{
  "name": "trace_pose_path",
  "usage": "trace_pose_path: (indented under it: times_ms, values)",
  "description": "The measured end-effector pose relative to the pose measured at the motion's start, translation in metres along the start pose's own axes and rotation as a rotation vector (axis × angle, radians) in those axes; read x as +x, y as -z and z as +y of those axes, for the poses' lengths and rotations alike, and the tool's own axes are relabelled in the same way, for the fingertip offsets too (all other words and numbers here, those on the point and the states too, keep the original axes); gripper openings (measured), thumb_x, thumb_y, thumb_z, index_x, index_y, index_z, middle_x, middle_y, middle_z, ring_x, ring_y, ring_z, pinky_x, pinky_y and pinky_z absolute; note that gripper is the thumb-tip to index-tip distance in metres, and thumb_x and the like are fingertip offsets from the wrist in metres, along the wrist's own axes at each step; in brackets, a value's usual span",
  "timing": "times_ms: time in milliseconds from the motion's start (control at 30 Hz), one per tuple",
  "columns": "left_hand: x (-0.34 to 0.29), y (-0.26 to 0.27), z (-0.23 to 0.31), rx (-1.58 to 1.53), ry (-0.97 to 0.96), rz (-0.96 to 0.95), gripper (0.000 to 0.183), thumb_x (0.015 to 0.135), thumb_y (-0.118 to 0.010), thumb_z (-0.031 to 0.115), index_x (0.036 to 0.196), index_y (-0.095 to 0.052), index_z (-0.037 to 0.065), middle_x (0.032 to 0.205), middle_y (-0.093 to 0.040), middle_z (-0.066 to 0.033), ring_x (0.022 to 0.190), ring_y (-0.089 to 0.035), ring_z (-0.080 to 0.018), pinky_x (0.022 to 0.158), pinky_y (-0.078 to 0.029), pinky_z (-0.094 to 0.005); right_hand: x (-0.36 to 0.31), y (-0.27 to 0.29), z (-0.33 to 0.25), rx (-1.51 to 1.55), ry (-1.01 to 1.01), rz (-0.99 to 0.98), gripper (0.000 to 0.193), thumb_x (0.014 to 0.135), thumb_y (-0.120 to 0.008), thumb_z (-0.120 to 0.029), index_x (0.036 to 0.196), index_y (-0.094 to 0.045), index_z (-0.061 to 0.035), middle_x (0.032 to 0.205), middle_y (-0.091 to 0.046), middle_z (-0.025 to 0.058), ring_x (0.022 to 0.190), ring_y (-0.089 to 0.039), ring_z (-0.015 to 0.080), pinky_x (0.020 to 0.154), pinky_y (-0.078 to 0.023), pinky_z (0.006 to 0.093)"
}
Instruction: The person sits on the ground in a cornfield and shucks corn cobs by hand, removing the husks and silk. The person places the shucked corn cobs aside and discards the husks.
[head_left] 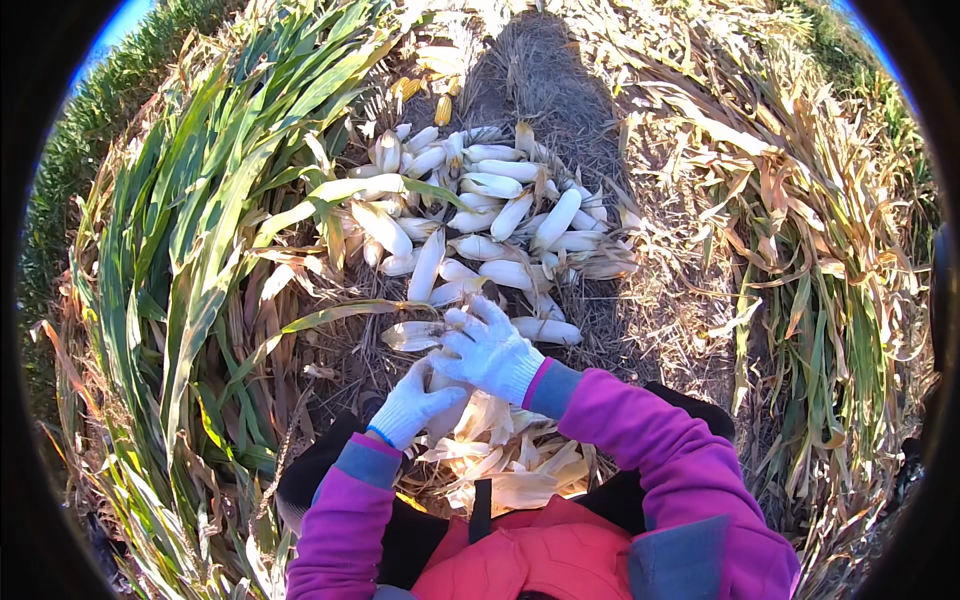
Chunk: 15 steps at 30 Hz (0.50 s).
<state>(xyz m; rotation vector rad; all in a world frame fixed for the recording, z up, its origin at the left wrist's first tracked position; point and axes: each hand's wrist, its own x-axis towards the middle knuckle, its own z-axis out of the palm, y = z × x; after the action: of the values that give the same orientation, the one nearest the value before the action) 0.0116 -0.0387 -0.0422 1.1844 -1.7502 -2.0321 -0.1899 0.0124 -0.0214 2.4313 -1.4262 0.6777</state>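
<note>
My left hand (410, 405), in a white glove, is wrapped round a pale husk-covered ear of corn (447, 408) in front of my lap. My right hand (486, 352), gloved the same way, closes over the upper end of that ear, its fingers bent. Both hands hide much of the ear. Just beyond them lies a heap of corn ears in whitish husks (500, 215). One of these ears (412, 335) rests close to my fingertips. Below my hands, between my legs, is a pile of loose, peeled husks (510, 455).
Long green and drying corn stalks (200, 220) lie along the left. More dry stalks (810, 260) bank up on the right. Several bare yellow cobs (443, 108) lie past the heap. A dark shadow (545, 80) falls over straw-strewn soil.
</note>
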Motion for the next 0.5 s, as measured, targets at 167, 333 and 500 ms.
trace_pose_path:
  times_ms: [167, 333, 500]
  values:
    - [-0.043, -0.043, 0.016, -0.546, 0.025, 0.021, 0.061, 0.086, -0.070, 0.022, 0.135, -0.043, -0.001, 0.113, -0.061, -0.0115, 0.098, -0.063, -0.0205, 0.086, -0.054, -0.0338, -0.029, 0.055, -0.015, 0.137, -0.797, 0.194, 0.059, 0.073, -0.076, -0.025, 0.129, -0.058, -0.0189, 0.123, -0.060, 0.0079, 0.119, -0.054, 0.0303, 0.101, -0.045, 0.0468]
    - [-0.057, -0.094, -0.019, -0.436, -0.100, 0.047, 0.075, 0.079, -0.076, 0.020, 0.141, -0.040, -0.001, 0.119, -0.059, -0.0129, 0.103, -0.063, -0.0221, 0.087, -0.053, -0.0353, -0.076, 0.049, -0.031, 1.263, -1.116, 0.243, 0.054, 0.089, -0.071, -0.029, 0.130, -0.056, 0.0022, 0.117, -0.064, 0.0127, 0.110, -0.059, 0.0165, 0.095, -0.047, 0.0297]
    - [-0.086, -0.118, -0.024, -0.244, -0.083, 0.139, 0.082, 0.072, -0.083, 0.021, 0.138, -0.041, -0.002, 0.119, -0.060, -0.0153, 0.102, -0.063, -0.0222, 0.084, -0.054, -0.0346, -0.049, 0.075, -0.062, 1.422, -1.188, 0.416, 0.033, 0.090, -0.068, -0.019, 0.116, -0.062, 0.0001, 0.103, -0.064, 0.0032, 0.091, -0.056, 0.0096, 0.083, -0.047, 0.0263]
